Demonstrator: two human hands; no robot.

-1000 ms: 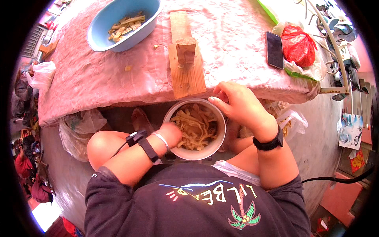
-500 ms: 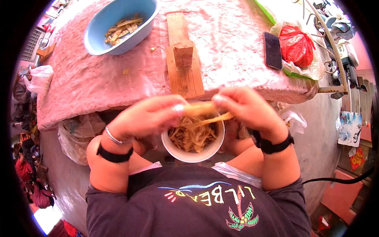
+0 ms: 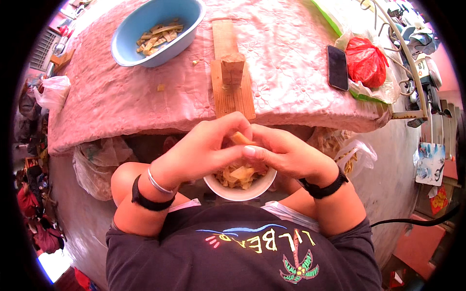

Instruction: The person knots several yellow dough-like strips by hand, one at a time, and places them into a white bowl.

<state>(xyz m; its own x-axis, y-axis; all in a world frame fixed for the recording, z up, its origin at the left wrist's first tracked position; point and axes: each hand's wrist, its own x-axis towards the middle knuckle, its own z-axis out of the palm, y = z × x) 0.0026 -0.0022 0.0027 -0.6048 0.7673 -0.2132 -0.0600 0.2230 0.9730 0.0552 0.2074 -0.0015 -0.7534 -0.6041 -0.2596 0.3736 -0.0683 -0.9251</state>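
Observation:
Both hands meet above a white bowl-shaped container (image 3: 236, 195) between my knees, which holds thin yellowish-tan strips (image 3: 242, 175). My left hand (image 3: 206, 145) and my right hand (image 3: 286, 151) are closed together around a tan strip (image 3: 240, 138), of which a short part shows between the fingers. Most of that piece is hidden by the hands. Just beyond them, at the table's near edge, stands a wooden block fixture (image 3: 233, 99) with an upright piece. A blue basin (image 3: 160, 59) at the far left holds more short tan strips (image 3: 160, 37).
A pink cloth covers the table (image 3: 121, 104); small scraps lie on it. At the right are a black phone (image 3: 338, 68), a red plastic bag (image 3: 365, 63) and a metal rack (image 3: 420, 87). Clear plastic bags (image 3: 99, 165) sit below the table edge.
My hands were apart, with a long tan piece stretched between them and a strip hanging off it. Now they have come together, folded around the piece over the container.

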